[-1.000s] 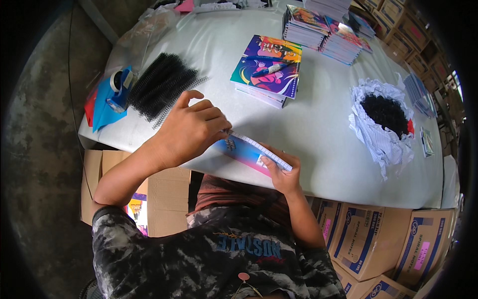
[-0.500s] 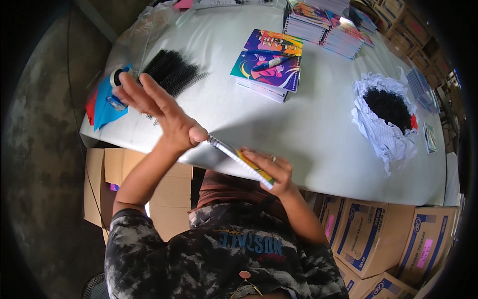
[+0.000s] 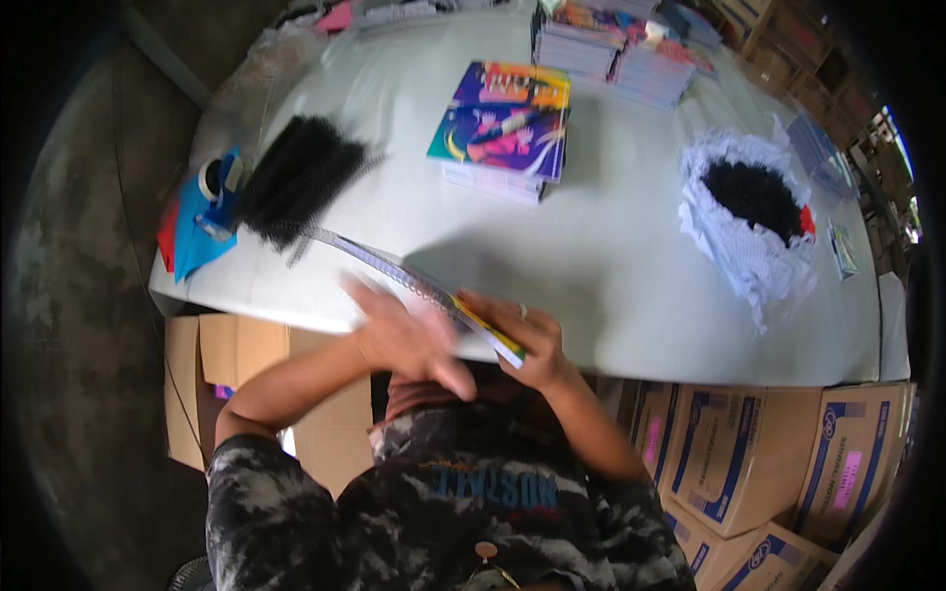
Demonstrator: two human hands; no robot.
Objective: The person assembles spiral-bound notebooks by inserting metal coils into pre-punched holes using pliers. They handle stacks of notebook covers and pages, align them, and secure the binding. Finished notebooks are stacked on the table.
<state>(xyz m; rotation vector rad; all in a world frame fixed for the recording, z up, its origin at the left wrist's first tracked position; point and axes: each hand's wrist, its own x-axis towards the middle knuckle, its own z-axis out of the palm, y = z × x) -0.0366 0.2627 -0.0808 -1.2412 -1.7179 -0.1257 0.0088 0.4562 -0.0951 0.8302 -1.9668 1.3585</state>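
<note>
Head view, nearest: a person's camouflage-patterned shirt (image 3: 443, 502) fills the lower edge, with cardboard boxes (image 3: 749, 453) stacked under the table.
Left hand (image 3: 409, 340): blurred, fingers spread and open, just beside the notebook's near face; whether it touches cannot be told.
Right hand (image 3: 522, 340): closed around the lower end of a spiral-bound notebook (image 3: 424, 286).
Notebook: held edge-up and tilted over the near edge of the white table (image 3: 611, 246).
Left of it: a pile of black spiral coils (image 3: 301, 177), then a blue tape dispenser (image 3: 212, 202).
Middle: a stack of colourful notebooks (image 3: 503, 133).
Right: black pieces on white paper (image 3: 754, 197).
Far edge: more notebook stacks (image 3: 616, 49).
</note>
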